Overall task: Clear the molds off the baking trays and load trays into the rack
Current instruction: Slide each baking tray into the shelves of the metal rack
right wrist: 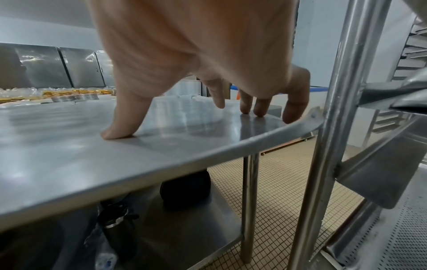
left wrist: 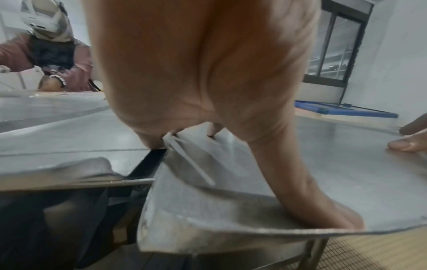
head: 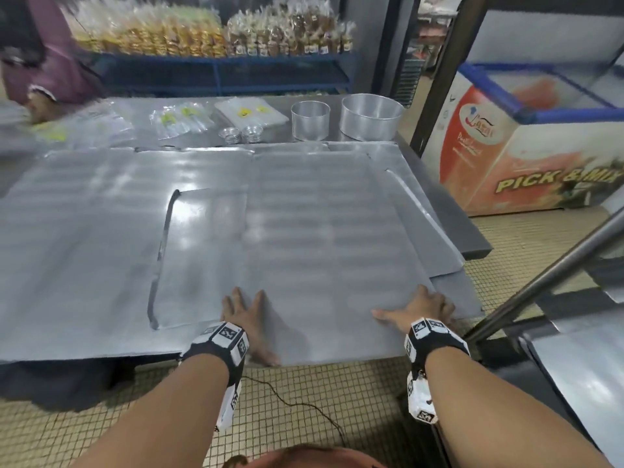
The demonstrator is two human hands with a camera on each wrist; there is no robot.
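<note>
The head view is smeared by motion, so edges of the overlapping metal sheets are hard to separate and how many lie stacked cannot be told. The topmost flat grey metal baking tray (head: 324,231) lies on the steel counter (head: 472,238), its near edge overhanging toward the person. More trays of the same dull, brushed metal lie to its left (head: 77,248) and jut out beneath its right side (head: 425,211).

The left hand (head: 241,314) lies on the top tray's near left part, fingers straight and spread, thumb stretched back along the near edge. In the left wrist view the palm fills the upper frame and hides most fingers; the thumb (left wrist: 323,206) presses flat on the sheet beside a bent-down corner. This grip is open, merely pressing.

The right hand (head: 418,309) rests on the tray's near right corner, thumb pointing left. The right wrist view shows its fingertips (right wrist: 258,109) touching the surface near the rim, the thumb planted apart, nothing enclosed: an open, resting grip.

At the far edge of the counter stand two round, straight-walled metal molds (head: 371,116), a smaller one left of a larger, and two stacks of small fluted tin molds (head: 241,133). Clear plastic packets (head: 182,119) lie left of them, blurred. The steel tray rack (right wrist: 342,109) is cut off at the right; only its uprights and angled runners show.
</note>
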